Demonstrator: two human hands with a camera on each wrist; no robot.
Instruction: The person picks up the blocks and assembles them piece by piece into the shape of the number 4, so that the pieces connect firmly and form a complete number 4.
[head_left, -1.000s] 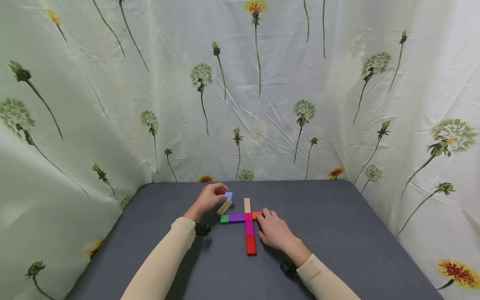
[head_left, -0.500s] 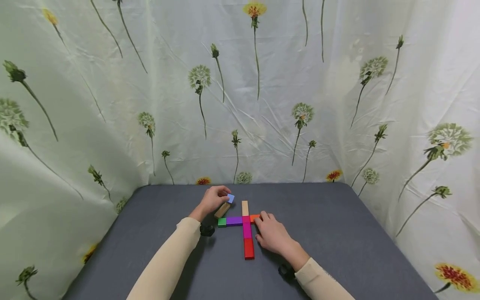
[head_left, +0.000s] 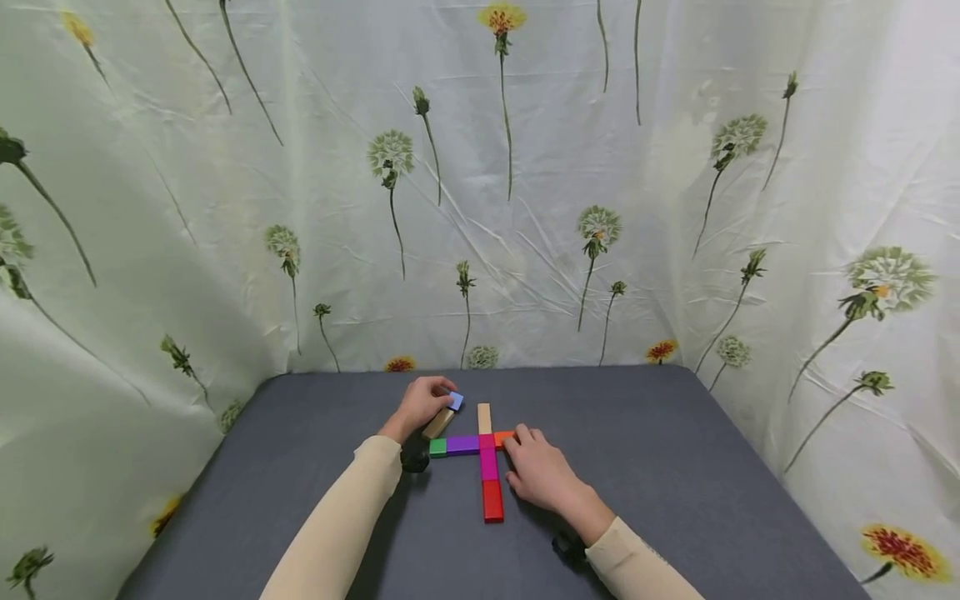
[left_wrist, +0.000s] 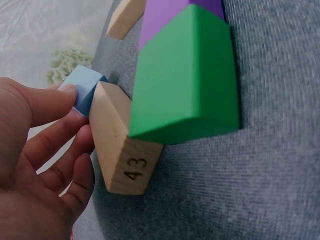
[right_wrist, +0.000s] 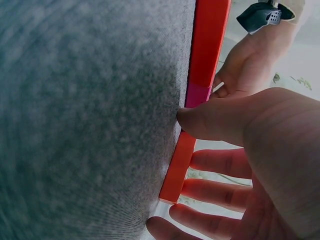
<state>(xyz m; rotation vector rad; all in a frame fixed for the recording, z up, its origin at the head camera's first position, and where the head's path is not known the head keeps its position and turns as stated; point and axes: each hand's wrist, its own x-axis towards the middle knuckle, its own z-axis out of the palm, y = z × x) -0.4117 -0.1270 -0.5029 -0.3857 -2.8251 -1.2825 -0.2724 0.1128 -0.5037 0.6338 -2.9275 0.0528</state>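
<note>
My left hand [head_left: 422, 402] pinches a small light blue block [left_wrist: 86, 87] between thumb and fingers, against the far end of a natural wooden block [left_wrist: 112, 135] marked 43. This wooden block lies slantwise beside the green block [head_left: 438, 448]. My right hand [head_left: 543, 471] rests at the right of a cross of blocks, its loosely extended fingers touching the orange block [right_wrist: 176, 167]. The cross also has a purple block [head_left: 462, 446], magenta pieces [head_left: 488, 462], a red block [head_left: 492, 502] and a pale wooden block [head_left: 484, 418] at the top.
A dark grey cloth surface [head_left: 660, 500] bears the blocks. Behind and at both sides hangs a pale curtain [head_left: 540, 250] printed with flowers. Dark wrist devices sit on both wrists, one of them a black device [head_left: 567, 548].
My left hand has shifted the light blue block slightly and turned it, bringing it against the slanted wooden block. The right hand stays by the orange block. The head view has shifted a little.
</note>
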